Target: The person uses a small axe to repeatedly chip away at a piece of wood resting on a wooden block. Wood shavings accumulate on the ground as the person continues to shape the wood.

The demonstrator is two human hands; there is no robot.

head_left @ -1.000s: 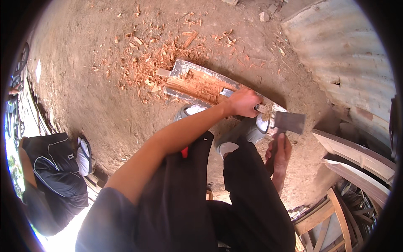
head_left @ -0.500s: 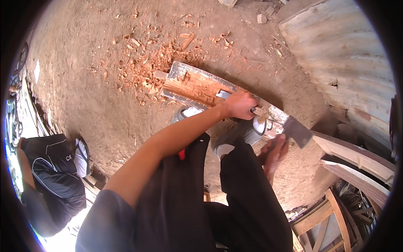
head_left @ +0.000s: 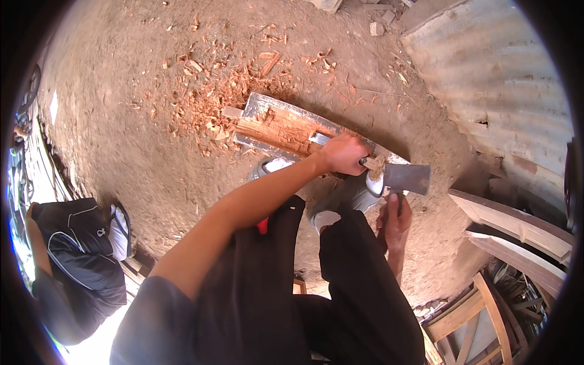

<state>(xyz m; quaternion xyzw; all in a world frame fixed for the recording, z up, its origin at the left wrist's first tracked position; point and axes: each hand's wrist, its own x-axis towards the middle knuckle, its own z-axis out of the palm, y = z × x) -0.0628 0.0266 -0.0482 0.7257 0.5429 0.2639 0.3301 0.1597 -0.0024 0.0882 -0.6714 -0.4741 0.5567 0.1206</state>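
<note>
My left hand (head_left: 347,153) is closed round a chisel (head_left: 319,139), whose flat metal blade rests on the carved board. The frayed wooden butt of its handle sticks out behind my fist. In my right hand (head_left: 396,220) is the handle of a tool with a broad, dark rectangular metal head (head_left: 407,179). That head is beside the chisel's butt; whether they touch I cannot tell. Lying on the ground, the long wooden board (head_left: 267,129) has a reddish hollowed face and worn pale edges. My shoes (head_left: 365,198) are close against its near side.
Wood shavings (head_left: 228,91) litter the dirt around the board's far left end. Corrugated metal sheeting (head_left: 499,73) stands at the right, above wooden panels (head_left: 511,222). A wooden frame (head_left: 465,319) is at the lower right. Another person in dark clothes (head_left: 76,243) sits at the left.
My right hand has swung the rectangular-headed tool leftward and up, bringing its head from the board's right end to the chisel's butt. My left hand and the chisel have shifted slightly left.
</note>
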